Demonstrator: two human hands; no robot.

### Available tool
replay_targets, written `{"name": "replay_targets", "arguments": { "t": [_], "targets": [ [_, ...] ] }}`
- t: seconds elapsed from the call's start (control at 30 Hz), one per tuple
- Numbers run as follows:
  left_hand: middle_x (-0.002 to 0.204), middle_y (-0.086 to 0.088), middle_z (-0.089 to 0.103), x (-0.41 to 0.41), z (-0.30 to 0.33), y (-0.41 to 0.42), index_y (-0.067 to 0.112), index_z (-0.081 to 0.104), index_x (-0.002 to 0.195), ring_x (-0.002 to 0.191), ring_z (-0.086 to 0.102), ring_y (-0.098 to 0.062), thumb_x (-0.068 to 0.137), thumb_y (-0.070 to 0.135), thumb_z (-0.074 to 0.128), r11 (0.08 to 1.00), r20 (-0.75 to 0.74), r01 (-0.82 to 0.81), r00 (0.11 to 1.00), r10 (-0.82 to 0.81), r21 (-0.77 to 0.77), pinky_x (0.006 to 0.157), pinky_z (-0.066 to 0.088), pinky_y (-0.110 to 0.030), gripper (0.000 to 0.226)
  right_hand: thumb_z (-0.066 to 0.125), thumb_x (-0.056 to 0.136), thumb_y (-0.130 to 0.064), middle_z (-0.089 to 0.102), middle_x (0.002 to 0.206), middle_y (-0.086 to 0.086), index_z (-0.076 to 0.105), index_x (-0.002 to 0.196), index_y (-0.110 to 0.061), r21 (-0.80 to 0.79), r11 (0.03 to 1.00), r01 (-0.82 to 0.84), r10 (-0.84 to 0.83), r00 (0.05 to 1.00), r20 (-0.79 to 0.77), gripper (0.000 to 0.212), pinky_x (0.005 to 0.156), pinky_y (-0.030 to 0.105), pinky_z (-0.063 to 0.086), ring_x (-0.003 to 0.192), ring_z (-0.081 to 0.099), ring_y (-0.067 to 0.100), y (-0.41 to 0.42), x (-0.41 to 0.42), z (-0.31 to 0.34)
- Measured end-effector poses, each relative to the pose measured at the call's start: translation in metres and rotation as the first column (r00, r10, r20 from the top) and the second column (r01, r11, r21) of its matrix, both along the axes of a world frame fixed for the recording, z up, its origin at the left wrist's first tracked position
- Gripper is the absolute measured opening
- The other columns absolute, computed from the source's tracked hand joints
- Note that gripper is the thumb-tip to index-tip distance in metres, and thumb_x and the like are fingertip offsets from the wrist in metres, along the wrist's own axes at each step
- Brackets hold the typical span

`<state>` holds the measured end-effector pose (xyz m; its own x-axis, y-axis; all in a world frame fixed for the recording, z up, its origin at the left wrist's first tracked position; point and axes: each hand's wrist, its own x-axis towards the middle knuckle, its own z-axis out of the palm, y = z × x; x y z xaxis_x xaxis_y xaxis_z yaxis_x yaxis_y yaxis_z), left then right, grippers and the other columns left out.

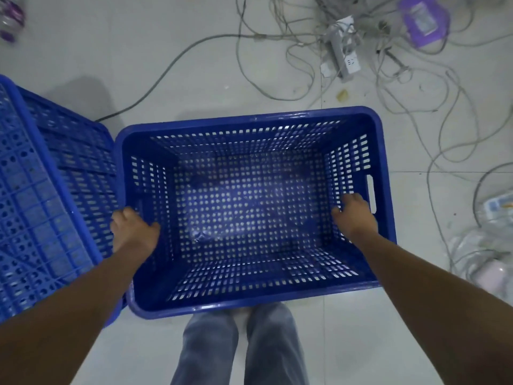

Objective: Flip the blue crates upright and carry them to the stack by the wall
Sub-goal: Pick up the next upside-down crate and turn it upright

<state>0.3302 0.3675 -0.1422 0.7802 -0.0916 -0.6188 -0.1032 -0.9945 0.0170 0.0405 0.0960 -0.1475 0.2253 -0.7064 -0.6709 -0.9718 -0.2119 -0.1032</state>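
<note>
You have the open blue crate (249, 207) upright in front of your legs, over the floor (194, 65); whether it is lifted or resting is unclear. Your left hand (133, 232) is clamped on its left rim, your right hand (355, 215) closed over the right rim just beside the handle slot (371, 193). The perforated plastic looks stiff and light, bulky rather than heavy; the slots should give a surer hold. A second crate (50, 190), underside showing, touches its left. No readable writing anywhere.
</note>
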Motion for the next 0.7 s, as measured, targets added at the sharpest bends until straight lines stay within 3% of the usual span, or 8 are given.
{"name": "replay_targets", "arguments": {
  "t": [0.1, 0.17, 0.23, 0.33, 0.43, 0.5, 0.57, 0.7],
  "targets": [
    [0.154, -0.018, 0.016, 0.007, -0.007, -0.006, -0.001, 0.016, 0.149, 0.14, 0.021, -0.036, 0.09, 0.023, 0.06, 0.991, 0.029, -0.13, 0.991, 0.131, -0.035, 0.107, 0.035, -0.05, 0.077, 0.047, 0.094, -0.023, 0.034, 0.146, 0.016, 0.035, 0.141, -0.002, -0.126, 0.987, 0.098, -0.1, 0.995, -0.008, 0.052, 0.099, 0.048, 0.04, 0.132, 0.034, 0.034, -0.034, -0.007, 0.006],
    [0.147, -0.023, 0.031, 0.017, -0.015, -0.01, -0.003, 0.025, 0.144, 0.131, 0.036, -0.042, 0.087, 0.024, 0.065, 0.963, 0.031, -0.27, 0.962, 0.27, -0.016, 0.101, 0.042, -0.054, 0.075, 0.049, 0.092, -0.021, 0.035, 0.144, 0.017, 0.036, 0.139, -0.002, -0.169, 0.977, 0.131, -0.132, 0.991, 0.005, 0.053, 0.1, 0.05, 0.038, 0.131, 0.034, 0.035, -0.05, -0.013, 0.004],
    [0.122, -0.028, 0.054, 0.027, -0.019, -0.012, -0.006, 0.038, 0.136, 0.098, 0.057, -0.044, 0.085, 0.023, 0.067, 0.909, 0.018, -0.416, 0.909, 0.417, -0.036, 0.077, 0.052, -0.052, 0.065, 0.05, 0.09, -0.017, 0.037, 0.141, 0.017, 0.037, 0.137, -0.002, -0.187, 0.976, 0.115, -0.109, 0.993, 0.041, 0.051, 0.097, 0.049, 0.04, 0.128, 0.036, 0.036, -0.058, -0.015, 0.001],
    [0.069, -0.015, 0.048, 0.04, -0.023, -0.01, -0.005, 0.043, 0.133, 0.053, 0.042, -0.03, 0.09, 0.022, 0.061, 0.855, -0.037, -0.513, 0.858, 0.512, -0.069, 0.047, 0.039, -0.036, 0.053, 0.054, 0.087, -0.011, 0.036, 0.137, 0.018, 0.036, 0.134, 0.0, -0.267, 0.914, 0.307, -0.26, 0.945, 0.197, 0.052, 0.091, 0.049, 0.044, 0.12, 0.043, 0.037, -0.062, -0.015, -0.008],
    [0.074, -0.015, 0.051, 0.044, -0.026, -0.006, 0.0, 0.038, 0.14, 0.061, 0.047, -0.033, 0.092, 0.02, 0.06, 0.82, -0.098, -0.559, 0.829, 0.551, -0.119, 0.061, 0.044, -0.044, 0.057, 0.061, 0.084, -0.02, 0.044, 0.132, 0.022, 0.035, 0.132, 0.001, -0.178, 0.819, 0.545, -0.526, 0.838, 0.143, 0.059, 0.095, 0.053, 0.045, 0.112, 0.049, 0.041, -0.069, -0.022, -0.023],
    [0.11, -0.024, 0.059, 0.045, -0.026, -0.002, 0.003, 0.034, 0.144, 0.091, 0.057, -0.045, 0.09, 0.023, 0.062, 0.791, -0.129, -0.597, 0.802, 0.583, -0.133, 0.083, 0.048, -0.051, 0.064, 0.061, 0.085, -0.023, 0.054, 0.115, 0.021, 0.039, 0.13, 0.001, -0.024, 0.768, 0.64, -0.636, 0.766, 0.093, 0.056, 0.084, 0.047, 0.047, 0.095, 0.053, 0.037, -0.073, -0.028, -0.028],
    [0.137, -0.021, 0.05, 0.047, -0.026, 0.004, 0.007, 0.034, 0.145, 0.115, 0.052, -0.048, 0.089, 0.024, 0.064, 0.756, -0.171, -0.64, 0.768, 0.618, -0.139, 0.098, 0.044, -0.056, 0.065, 0.061, 0.087, -0.021, 0.052, 0.102, 0.018, 0.042, 0.13, 0.003, 0.065, 0.748, 0.661, -0.664, 0.741, 0.1, 0.053, 0.074, 0.04, 0.044, 0.086, 0.051, 0.033, -0.077, -0.032, -0.027],
    [0.139, -0.018, 0.051, 0.051, -0.021, 0.016, 0.005, 0.042, 0.141, 0.119, 0.052, -0.045, 0.084, 0.026, 0.07, 0.723, -0.242, -0.673, 0.736, 0.632, -0.16, 0.1, 0.043, -0.061, 0.068, 0.068, 0.083, -0.019, 0.055, 0.103, 0.018, 0.045, 0.128, 0.005, 0.079, 0.745, 0.662, -0.667, 0.735, 0.122, 0.056, 0.075, 0.042, 0.048, 0.086, 0.053, 0.034, -0.077, -0.045, -0.02]
  ]
}}
